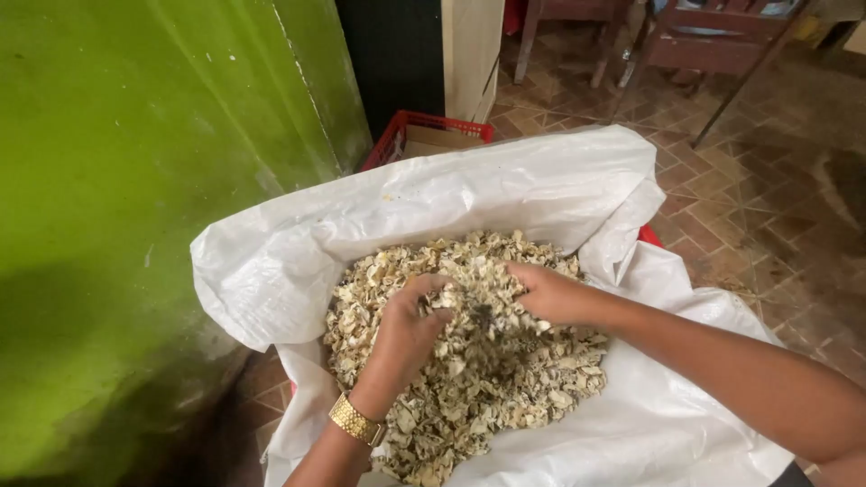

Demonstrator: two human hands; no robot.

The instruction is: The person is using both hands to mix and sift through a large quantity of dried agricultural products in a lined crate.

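A big white woven sack point(505, 185) lies open in front of me, filled with pale dried flakes and chips point(469, 388). My left hand point(410, 329), with a gold watch on the wrist, is cupped with its fingers curled into the flakes near the middle of the pile. My right hand point(550, 293) reaches in from the right, palm down, fingers pushed into the flakes beside the left hand. The fingertips of both hands are partly buried, and some flakes blur between them.
A green painted wall point(135, 180) stands close on the left. A red plastic crate point(424, 135) with cardboard sits behind the sack. Brown patterned floor tiles point(767, 180) spread to the right, with wooden chair legs point(704, 45) at the far top.
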